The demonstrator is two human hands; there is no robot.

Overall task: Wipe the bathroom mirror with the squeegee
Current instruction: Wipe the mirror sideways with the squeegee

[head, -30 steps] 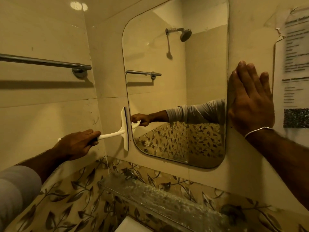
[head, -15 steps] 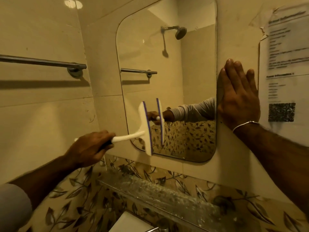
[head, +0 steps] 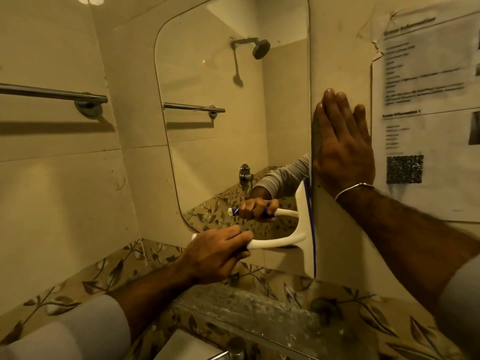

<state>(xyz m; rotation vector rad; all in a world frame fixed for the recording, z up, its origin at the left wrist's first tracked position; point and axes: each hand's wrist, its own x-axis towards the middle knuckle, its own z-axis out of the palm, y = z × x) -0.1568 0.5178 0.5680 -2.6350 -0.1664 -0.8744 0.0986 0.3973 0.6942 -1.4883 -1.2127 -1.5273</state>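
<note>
With the squeegee (head: pixel 302 229) blade upright at the lower right edge of the mirror (head: pixel 220 113), one sideways pass judged at its end. Left hand (head: pixel 218 253) curled round the white handle; right hand (head: pixel 342 146) flat on the wall, fingers straight. Next: lifting off and resetting higher.

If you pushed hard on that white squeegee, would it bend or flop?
Probably not much. The squeegee looks like moulded plastic, and its slim handle stays straight in the left hand, so it seems stiff and light. Only the thin purple edge against the mirror likely flexes. The smooth handle might get slippery if wet.
</note>
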